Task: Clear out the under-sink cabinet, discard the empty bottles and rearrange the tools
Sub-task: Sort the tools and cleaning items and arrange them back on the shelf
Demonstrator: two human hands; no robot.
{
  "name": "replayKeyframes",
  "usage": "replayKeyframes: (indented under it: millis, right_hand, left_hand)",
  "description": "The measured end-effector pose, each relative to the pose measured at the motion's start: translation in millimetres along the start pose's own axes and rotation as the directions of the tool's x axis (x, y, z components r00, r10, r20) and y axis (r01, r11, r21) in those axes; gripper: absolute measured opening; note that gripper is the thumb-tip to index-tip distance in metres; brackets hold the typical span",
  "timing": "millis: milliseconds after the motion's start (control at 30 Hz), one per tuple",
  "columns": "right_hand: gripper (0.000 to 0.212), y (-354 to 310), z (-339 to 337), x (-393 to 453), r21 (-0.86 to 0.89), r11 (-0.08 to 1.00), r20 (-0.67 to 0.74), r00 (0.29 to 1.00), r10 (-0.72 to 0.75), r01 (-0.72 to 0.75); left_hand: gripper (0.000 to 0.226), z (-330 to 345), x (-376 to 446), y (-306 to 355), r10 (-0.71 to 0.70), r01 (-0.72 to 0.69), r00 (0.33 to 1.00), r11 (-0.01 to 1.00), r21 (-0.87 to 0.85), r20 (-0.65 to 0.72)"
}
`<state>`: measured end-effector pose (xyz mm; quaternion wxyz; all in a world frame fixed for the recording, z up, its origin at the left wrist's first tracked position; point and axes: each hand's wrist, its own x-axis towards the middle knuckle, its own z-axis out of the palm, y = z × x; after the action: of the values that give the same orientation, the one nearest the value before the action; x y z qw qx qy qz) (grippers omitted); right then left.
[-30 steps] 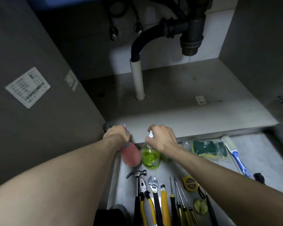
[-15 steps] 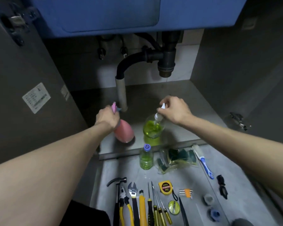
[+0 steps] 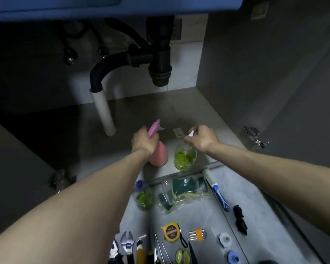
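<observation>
Head: both bottles [image 3: 185, 158] deeper inside cabinet [image 3: 179, 111].

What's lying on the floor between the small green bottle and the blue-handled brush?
In the head view, a clear bag of green sponges lies between the small green bottle and the blue-handled brush.

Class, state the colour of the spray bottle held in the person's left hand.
Pink spray bottle, gripped by the left hand; head view.

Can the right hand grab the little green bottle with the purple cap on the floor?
Probably not right away. The right hand is busy pinching the pump of the green soap bottle in the cabinet. The little green bottle stands uncovered beside the left forearm.
</observation>
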<state>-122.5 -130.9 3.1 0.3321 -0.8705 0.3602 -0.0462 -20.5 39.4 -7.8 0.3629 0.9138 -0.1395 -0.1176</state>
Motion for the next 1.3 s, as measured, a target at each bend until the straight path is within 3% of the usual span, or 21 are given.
replayKeyframes:
  millis: [100, 233, 367, 433, 533, 700, 867, 1033, 1300]
  right_hand:
    - [0.039, 14.0, 10.9, 9.3, 0.053, 0.998, -0.028, 0.999, -0.032, 0.034]
    - [0.093, 37.2, 18.8, 4.3, 0.035, 0.995, -0.07, 0.993, -0.093, 0.096]
    - [0.119, 78.7, 45.5, -7.1, 0.01, 0.994, 0.068, 0.991, -0.113, 0.113]
    - [0.119, 95.6, 64.6, -11.2, 0.065, 0.992, 0.109, 0.987, -0.116, 0.109]
    - [0.107, 108.9, 91.8, -12.2, 0.177, 0.978, -0.019, 0.994, -0.11, 0.112]
    - [0.089, 115.6, 107.3, 9.9, 0.258, 0.962, -0.131, 0.989, -0.06, 0.093]
    - [0.091, 147.3, 80.3, 58.2, 0.211, 0.977, -0.249, 0.968, 0.023, 0.031]
    - [0.09, 174.6, 53.4, 111.4, 0.231, 0.968, -0.381, 0.907, 0.181, -0.097]
    - [0.1, 180.8, 44.4, 157.5, 0.47, 0.864, -0.38, 0.842, 0.382, -0.18]
  left_hand:
    - [0.031, 15.8, 6.8, 6.1, 0.029, -0.028, 1.0, 0.999, 0.024, -0.013]
    - [0.038, 30.0, 5.1, -7.6, 0.052, -0.053, 0.998, 0.998, -0.023, -0.033]
    - [0.059, 33.4, 12.9, -36.4, 0.062, -0.052, 0.993, 0.994, -0.097, 0.101]
    - [0.068, 36.4, 24.9, -45.0, 0.07, -0.051, 0.978, 0.994, -0.1, 0.195]
    - [0.066, 53.6, 42.8, -45.4, 0.102, -0.076, 0.95, 0.992, -0.096, 0.297]
    - [0.069, 95.2, 75.0, -14.7, 0.19, -0.114, 0.948, 0.952, -0.285, 0.255]
    - [0.078, 144.1, 119.3, 25.8, 0.283, -0.179, 0.938, 0.89, -0.419, 0.199]
    - [0.075, 198.0, 169.4, 70.7, 0.28, -0.179, 0.94, 0.891, -0.417, 0.195]
    - [0.079, 250.6, 199.0, 127.5, 0.307, -0.177, 0.917, 0.885, -0.43, 0.254]
